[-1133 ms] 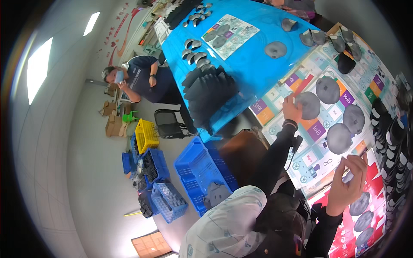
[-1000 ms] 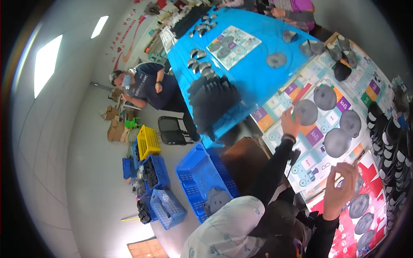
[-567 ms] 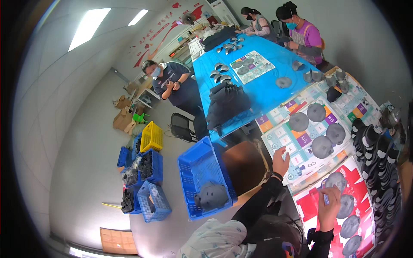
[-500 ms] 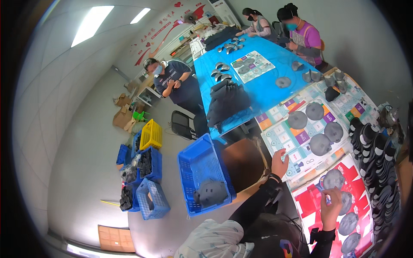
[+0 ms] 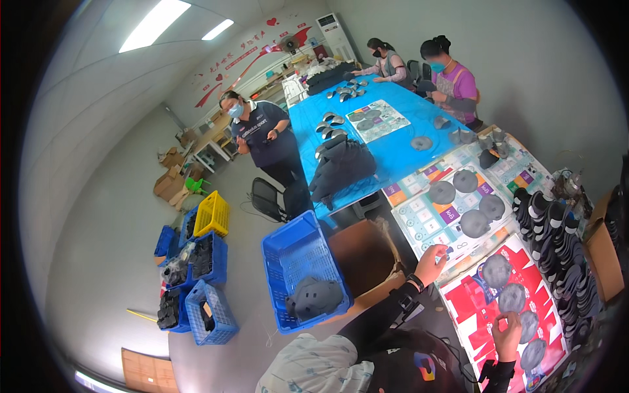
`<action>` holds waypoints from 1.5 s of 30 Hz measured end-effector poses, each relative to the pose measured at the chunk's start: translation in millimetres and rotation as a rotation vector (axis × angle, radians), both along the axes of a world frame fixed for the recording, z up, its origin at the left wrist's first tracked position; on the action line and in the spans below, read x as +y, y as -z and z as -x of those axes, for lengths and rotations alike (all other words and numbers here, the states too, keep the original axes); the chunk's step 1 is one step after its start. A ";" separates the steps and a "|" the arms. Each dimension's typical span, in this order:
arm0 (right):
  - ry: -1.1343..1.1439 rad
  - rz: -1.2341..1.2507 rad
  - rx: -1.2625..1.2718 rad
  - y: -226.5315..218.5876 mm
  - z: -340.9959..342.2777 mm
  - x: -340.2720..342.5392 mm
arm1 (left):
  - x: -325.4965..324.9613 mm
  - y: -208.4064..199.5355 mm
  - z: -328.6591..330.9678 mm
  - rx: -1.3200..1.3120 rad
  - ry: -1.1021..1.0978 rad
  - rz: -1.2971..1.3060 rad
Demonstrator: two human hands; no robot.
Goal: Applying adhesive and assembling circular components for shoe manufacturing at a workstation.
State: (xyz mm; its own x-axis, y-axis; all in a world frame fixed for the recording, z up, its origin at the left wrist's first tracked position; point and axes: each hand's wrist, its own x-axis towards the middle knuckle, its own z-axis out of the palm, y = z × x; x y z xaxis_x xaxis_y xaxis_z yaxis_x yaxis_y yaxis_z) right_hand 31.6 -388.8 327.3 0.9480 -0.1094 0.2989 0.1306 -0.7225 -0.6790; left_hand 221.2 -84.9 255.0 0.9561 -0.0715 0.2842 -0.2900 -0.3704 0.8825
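Observation:
My right hand is beside the third of several grey round fabric pieces lying in a row on a red and white printed sheet. Its thumb and fingers are bent together; whatever they pinch is too small to make out. Over the near edge of a white printed sheet, my left hand has its fingertips drawn together around something small and unclear. More grey round pieces lie on that white sheet, beyond my left hand.
A blue basket holding dark grey pieces stands left of me, beside an open cardboard box. Stacked black curved pieces line the right. Three people are around the blue table, which carries a dark fabric pile.
My right hand has moved nearer to me along the row of grey pieces. My left hand has shifted slightly right. The standing person's hands have come apart. The view has turned a little.

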 end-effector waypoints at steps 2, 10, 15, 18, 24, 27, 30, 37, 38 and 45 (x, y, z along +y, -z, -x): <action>0.052 0.044 0.030 2.4 14.3 5.3 | 8.5 -3.7 7.1 -0.013 0.046 0.002; 0.117 0.025 0.068 7.4 77.1 71.9 | 72.1 -1.2 23.5 -0.081 0.118 0.006; 0.138 0.154 0.114 10.9 94.8 93.1 | 84.4 -9.5 20.4 -0.036 0.121 0.069; 0.150 0.199 0.074 17.6 105.8 96.1 | 83.0 -0.7 23.8 -0.030 0.115 0.068; 0.176 0.183 0.139 39.1 115.1 74.8 | 69.9 -15.8 24.4 0.181 0.126 0.017; 0.209 0.120 0.167 56.6 111.7 58.5 | 51.7 -8.4 19.7 0.227 0.134 -0.075; 0.244 0.109 0.152 82.7 101.1 40.0 | 39.8 2.3 11.1 0.244 0.139 -0.176; 0.282 -0.040 0.250 126.6 73.0 6.2 | -6.6 51.3 -16.9 0.292 0.135 -0.410; 0.288 -0.034 0.220 138.7 69.5 -0.5 | -12.2 57.0 -22.5 0.350 0.169 -0.383; 0.320 -0.170 0.322 155.1 56.3 -31.1 | -64.0 36.9 -25.0 0.259 0.239 -0.215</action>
State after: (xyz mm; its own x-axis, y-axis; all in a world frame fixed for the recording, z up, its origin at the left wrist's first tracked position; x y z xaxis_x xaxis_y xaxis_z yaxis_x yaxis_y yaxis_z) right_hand -24.7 -419.9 172.1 0.9001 -0.4326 -0.0520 -0.3167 -0.5676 -0.7600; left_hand 246.2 -148.9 218.2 0.9434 -0.3316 -0.0093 -0.1686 -0.5036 0.8473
